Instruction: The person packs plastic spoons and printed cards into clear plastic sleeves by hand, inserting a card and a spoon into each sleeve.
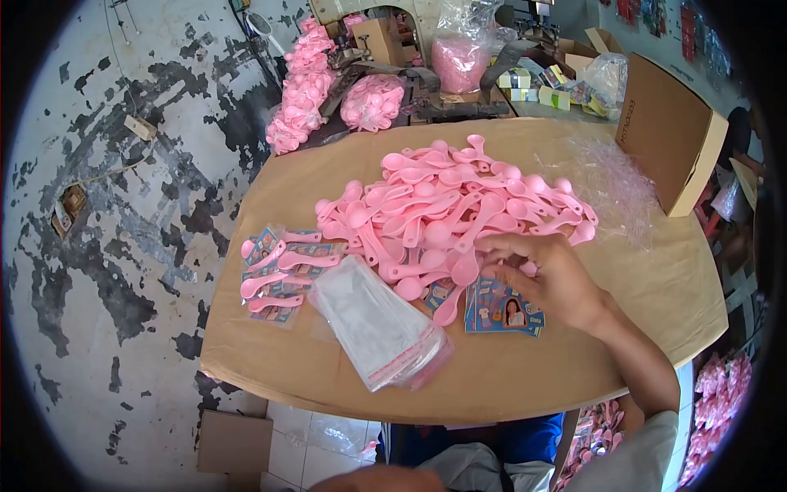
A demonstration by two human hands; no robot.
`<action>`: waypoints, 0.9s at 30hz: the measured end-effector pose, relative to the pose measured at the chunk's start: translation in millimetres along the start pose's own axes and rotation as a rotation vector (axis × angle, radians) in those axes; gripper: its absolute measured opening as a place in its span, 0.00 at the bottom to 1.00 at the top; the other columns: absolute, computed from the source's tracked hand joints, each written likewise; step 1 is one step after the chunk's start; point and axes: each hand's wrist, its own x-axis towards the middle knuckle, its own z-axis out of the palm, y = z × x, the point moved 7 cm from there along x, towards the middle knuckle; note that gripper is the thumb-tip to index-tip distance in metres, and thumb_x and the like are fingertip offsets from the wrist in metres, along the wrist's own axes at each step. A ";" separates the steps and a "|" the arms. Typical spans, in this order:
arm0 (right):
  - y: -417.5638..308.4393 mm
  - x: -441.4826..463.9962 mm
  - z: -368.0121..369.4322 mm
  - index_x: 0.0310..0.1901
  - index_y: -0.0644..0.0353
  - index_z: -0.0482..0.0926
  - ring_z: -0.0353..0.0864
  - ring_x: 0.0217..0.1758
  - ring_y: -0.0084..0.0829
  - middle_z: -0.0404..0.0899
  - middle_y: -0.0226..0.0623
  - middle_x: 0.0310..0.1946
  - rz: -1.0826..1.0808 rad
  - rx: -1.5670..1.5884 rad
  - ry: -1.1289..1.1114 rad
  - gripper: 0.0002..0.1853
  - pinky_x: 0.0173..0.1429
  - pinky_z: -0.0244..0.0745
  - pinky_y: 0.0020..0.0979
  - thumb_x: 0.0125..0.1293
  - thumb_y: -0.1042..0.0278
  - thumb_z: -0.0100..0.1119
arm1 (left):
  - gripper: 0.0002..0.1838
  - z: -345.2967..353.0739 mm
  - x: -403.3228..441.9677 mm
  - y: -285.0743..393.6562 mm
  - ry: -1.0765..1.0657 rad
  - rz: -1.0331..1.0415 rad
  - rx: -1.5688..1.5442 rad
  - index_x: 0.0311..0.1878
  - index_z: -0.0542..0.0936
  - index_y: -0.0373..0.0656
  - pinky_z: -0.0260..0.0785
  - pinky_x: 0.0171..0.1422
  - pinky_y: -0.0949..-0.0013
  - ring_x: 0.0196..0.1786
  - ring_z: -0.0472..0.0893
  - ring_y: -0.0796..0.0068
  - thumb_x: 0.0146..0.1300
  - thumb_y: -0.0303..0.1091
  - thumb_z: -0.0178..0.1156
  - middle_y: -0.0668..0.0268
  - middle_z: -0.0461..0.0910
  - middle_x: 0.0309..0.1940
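A: ok what's the right hand (549, 275) up to?

B: Fingers curled at the near right edge of a big heap of pink spoons (443, 197). Can't tell if it's pinching one, the hand itself blocks the spot. Printed cards (504, 318) sit right below it, partly covered by the hand and spoons.

A: And around that?

B: A stack of clear plastic sleeves (373, 328) to the left, touching the heap's near edge, then spoons on card packs (275, 275) farther left. All of it's on a table (492, 385) with a tan covering. Far right there's a tangle of clear plastic strips (611, 184) by an upright cardboard box (668, 135).

A: Room?

B: Left wall (156, 262) is badly peeling, grey over dark patches. Beyond the far edge: bagged pink bundles (373, 102) and a tall clear bag of pink stuff (459, 66).

A: Anything you can't make out?

B: Just a bit of the left arm (377, 479) at the near edge, hand cut off. Box lettering's too small to read, and somebody (742, 143) at far right is mostly lost in the dark edge.
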 end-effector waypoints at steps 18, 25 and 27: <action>-17.0 -5.5 -26.5 0.36 0.59 0.80 0.79 0.39 0.40 0.80 0.38 0.34 -0.057 -0.347 -0.040 0.14 0.43 0.74 0.40 0.58 0.57 0.68 | 0.23 -150.4 59.8 191.8 0.722 0.438 0.047 0.65 0.64 0.31 0.65 0.72 0.60 0.66 0.72 0.58 0.75 0.39 0.49 0.46 0.69 0.64; 26.9 -12.8 2.7 0.33 0.61 0.80 0.80 0.41 0.39 0.81 0.41 0.33 0.091 -0.369 -0.361 0.17 0.45 0.73 0.40 0.58 0.53 0.68 | 0.18 -180.5 34.2 180.3 0.920 0.437 0.155 0.57 0.71 0.33 0.75 0.64 0.58 0.55 0.81 0.57 0.73 0.36 0.53 0.51 0.80 0.50; 30.7 -10.9 1.2 0.32 0.62 0.80 0.81 0.36 0.38 0.82 0.40 0.31 0.285 -0.252 -0.384 0.16 0.42 0.74 0.38 0.58 0.56 0.69 | 0.17 -182.5 28.2 180.6 0.961 0.451 0.155 0.56 0.72 0.33 0.75 0.62 0.58 0.54 0.82 0.57 0.73 0.37 0.54 0.52 0.80 0.49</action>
